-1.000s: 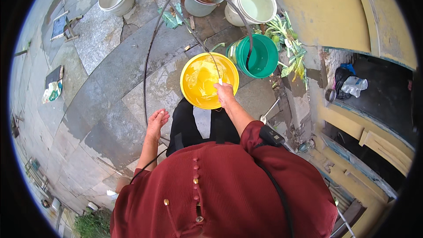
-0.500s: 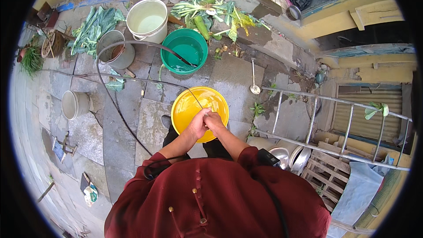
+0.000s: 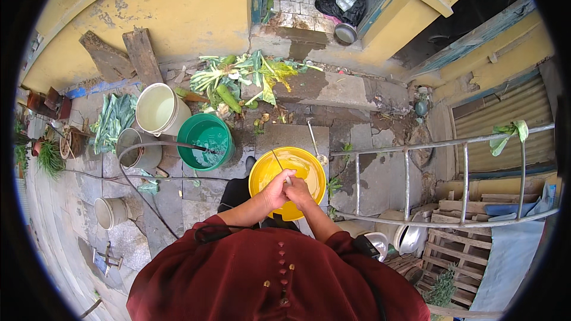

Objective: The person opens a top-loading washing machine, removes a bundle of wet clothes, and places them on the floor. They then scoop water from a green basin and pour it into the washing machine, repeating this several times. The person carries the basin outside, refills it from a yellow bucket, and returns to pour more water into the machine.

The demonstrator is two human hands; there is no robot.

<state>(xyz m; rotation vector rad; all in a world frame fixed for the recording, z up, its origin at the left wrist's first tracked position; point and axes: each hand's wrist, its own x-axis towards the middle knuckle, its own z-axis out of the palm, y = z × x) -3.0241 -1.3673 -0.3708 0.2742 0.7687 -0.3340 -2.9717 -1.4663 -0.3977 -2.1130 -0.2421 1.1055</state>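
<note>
My left hand (image 3: 274, 195) and my right hand (image 3: 299, 192) are closed together, wrapped around the pale handle of what looks like a knife (image 3: 278, 160), seen nearly edge-on. Its thin dark blade points away from me and slightly left. Both hands are over a round yellow basin (image 3: 317, 181), shiny inside, near my feet. Left of it stands a green tub (image 3: 206, 161) of water, where a black hose (image 3: 150, 144) dips its end.
A white bucket (image 3: 148, 110) and grey buckets (image 3: 110, 214) stand left; leafy greens (image 3: 117, 122) and cut vegetables (image 3: 229, 92) lie by the wall. A long-handled ladle (image 3: 313, 137) rests beyond the basin. At right are a metal ladder (image 3: 406, 184), pots (image 3: 410, 238) and a wooden pallet (image 3: 455, 255).
The view has tilted up and turned, showing more wall and doorway. My hands still grip the knife together over the yellow basin, with the handle now more visible.
</note>
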